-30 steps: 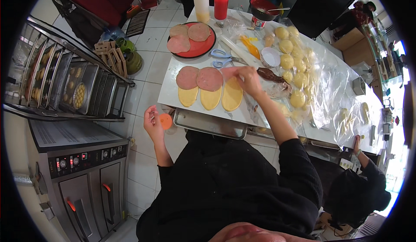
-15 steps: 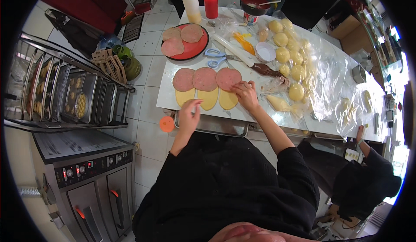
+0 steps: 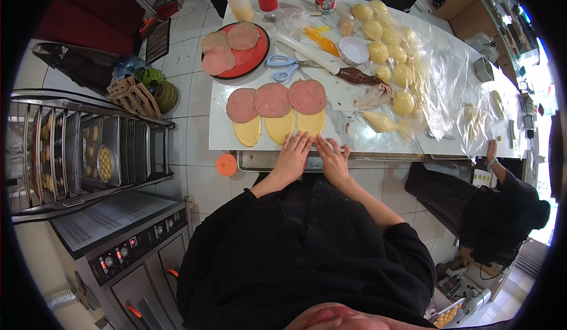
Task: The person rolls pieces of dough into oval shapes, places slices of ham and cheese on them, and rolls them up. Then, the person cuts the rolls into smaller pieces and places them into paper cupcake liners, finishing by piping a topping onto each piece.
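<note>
Three flat ovals of yellow dough lie side by side at the table's near edge, each with a round slice of pink ham over its far end: the left dough (image 3: 247, 132), the middle dough (image 3: 279, 129) and the right dough (image 3: 310, 122). At the near end of the right dough, my left hand (image 3: 293, 157) and my right hand (image 3: 333, 160) meet with fingertips closed on its edge. Both thumbs are mostly hidden. The ham slice (image 3: 307, 97) on that dough is untouched. More ham slices (image 3: 218, 61) rest on a red plate (image 3: 253, 63) behind.
Blue-handled scissors (image 3: 282, 68), a white rolling pin (image 3: 307, 54) and a brown-filled piping bag (image 3: 357, 76) lie beyond. Several dough balls (image 3: 403, 103) sit under plastic sheeting at right. A co-worker (image 3: 502, 212) stands at the right. Left are a tray rack (image 3: 71, 147) and an oven (image 3: 127, 229).
My right hand has left the right ham slice and come nearer. My left hand has moved right to join it at the dough's near edge. The view has shifted slightly.
</note>
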Available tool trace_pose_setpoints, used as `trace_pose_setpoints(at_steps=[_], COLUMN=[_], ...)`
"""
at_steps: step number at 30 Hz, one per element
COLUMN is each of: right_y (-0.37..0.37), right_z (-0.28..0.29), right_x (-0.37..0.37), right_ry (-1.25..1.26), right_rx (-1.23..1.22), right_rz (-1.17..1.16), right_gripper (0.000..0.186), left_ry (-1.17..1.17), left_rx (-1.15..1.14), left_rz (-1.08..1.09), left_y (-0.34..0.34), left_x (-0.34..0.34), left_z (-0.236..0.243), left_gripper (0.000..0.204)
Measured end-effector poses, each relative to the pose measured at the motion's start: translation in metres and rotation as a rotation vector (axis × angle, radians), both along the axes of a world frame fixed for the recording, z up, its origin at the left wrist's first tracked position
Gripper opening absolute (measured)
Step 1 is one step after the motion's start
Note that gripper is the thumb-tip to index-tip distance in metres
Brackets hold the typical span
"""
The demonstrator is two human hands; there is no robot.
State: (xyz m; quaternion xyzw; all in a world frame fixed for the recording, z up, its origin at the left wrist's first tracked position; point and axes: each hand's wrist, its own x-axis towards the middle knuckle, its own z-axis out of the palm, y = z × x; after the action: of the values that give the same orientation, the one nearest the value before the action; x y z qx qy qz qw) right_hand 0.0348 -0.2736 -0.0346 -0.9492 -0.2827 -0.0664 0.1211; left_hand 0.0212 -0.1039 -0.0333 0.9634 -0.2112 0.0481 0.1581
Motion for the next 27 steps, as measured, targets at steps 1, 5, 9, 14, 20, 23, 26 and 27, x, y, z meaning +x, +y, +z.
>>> trace_pose_setpoints(at_steps=[1, 5, 9, 14, 20, 23, 26, 27], right_y=[0.000, 0.008, 0.009, 0.033, 0.060, 0.080, 0.073, 0.075], right_z=[0.000, 0.009, 0.000, 0.016, -0.010, 0.010, -0.011, -0.004], right_x=[-0.001, -0.004, -0.008, -0.008, -0.015, -0.015, -0.021, -0.017], right_ry=[0.004, 0.100, -0.051, 0.041, -0.017, 0.014, -0.080, -0.086], right_rx=[-0.005, -0.058, -0.113, -0.135, -0.152, -0.117, -0.198, -0.198], right_rz=[-0.006, -0.091, -0.053, -0.043, 0.105, 0.058, 0.105, 0.119], right_gripper=[0.047, 0.049, 0.045, 0.058, 0.058, 0.054, 0.055, 0.055], left_ry=[0.037, 0.090, 0.147, 0.071, 0.027, 0.056, 0.064, 0.059], left_rx=[0.002, 0.015, -0.013, -0.093, 0.009, 0.012, -0.023, -0.043], left_rz=[-0.016, -0.056, -0.091, 0.126, 0.044, 0.001, -0.022, -0.001], left_y=[0.000, 0.006, 0.020, 0.070, 0.087, 0.096, 0.113, 0.122], left_x=[-0.002, -0.008, -0.007, -0.017, -0.027, -0.028, -0.026, -0.025], left_z=[0.004, 0.004, 0.010, 0.019, -0.001, -0.002, 0.011, 0.015], left_gripper=[0.055, 0.055, 0.056, 0.054, 0.054, 0.054, 0.053, 0.053])
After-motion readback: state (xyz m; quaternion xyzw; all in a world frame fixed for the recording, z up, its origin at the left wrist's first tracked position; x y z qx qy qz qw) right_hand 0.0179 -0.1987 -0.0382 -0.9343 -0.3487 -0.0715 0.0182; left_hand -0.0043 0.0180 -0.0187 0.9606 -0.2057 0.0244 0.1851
